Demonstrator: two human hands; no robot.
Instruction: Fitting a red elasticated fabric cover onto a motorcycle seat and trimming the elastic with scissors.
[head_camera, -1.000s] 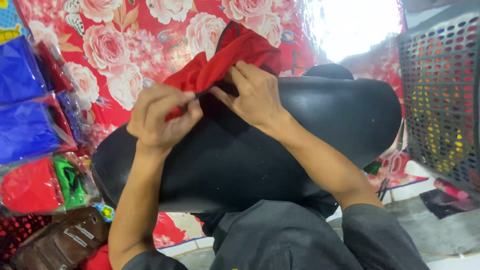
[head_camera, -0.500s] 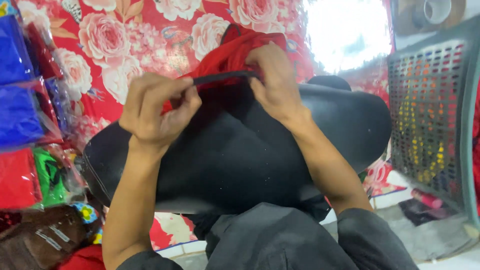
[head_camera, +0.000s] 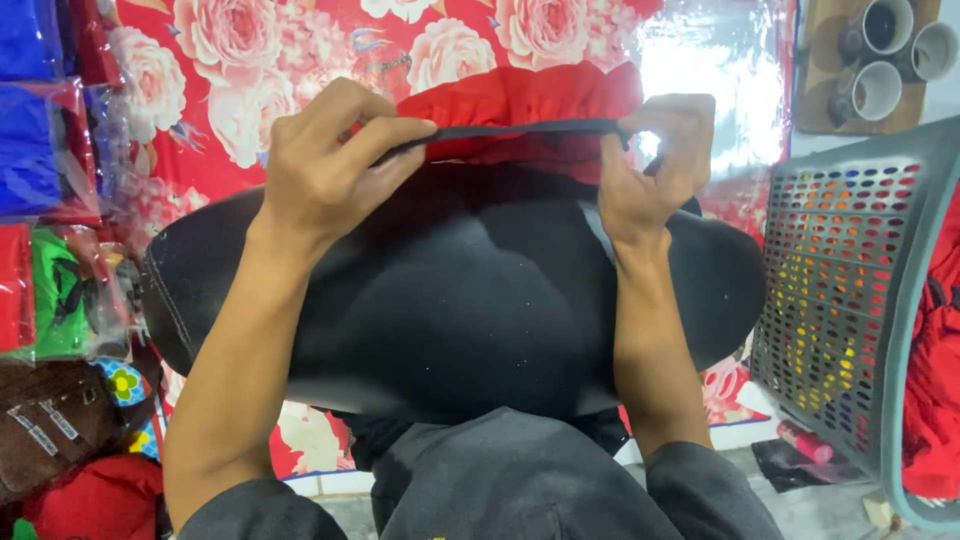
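A red cloth cover (head_camera: 530, 110) with a black band (head_camera: 510, 130) along its edge lies bunched at the far side of a large black padded seat (head_camera: 460, 300) that rests on my lap. My left hand (head_camera: 325, 165) pinches the band at its left end. My right hand (head_camera: 655, 165) grips its right end. The band runs taut between the two hands, just above the seat's far edge.
A red sheet with pink roses (head_camera: 300, 50) covers the floor beyond the seat. Blue, red and green packed items (head_camera: 45, 190) lie at the left. A grey perforated plastic basket (head_camera: 860, 310) stands at the right. Several cups (head_camera: 880, 50) sit at the top right.
My hands have moved apart, so the black band is stretched wide between them. The red cover, which stood up in a bunch, now lies spread along the seat's far edge.
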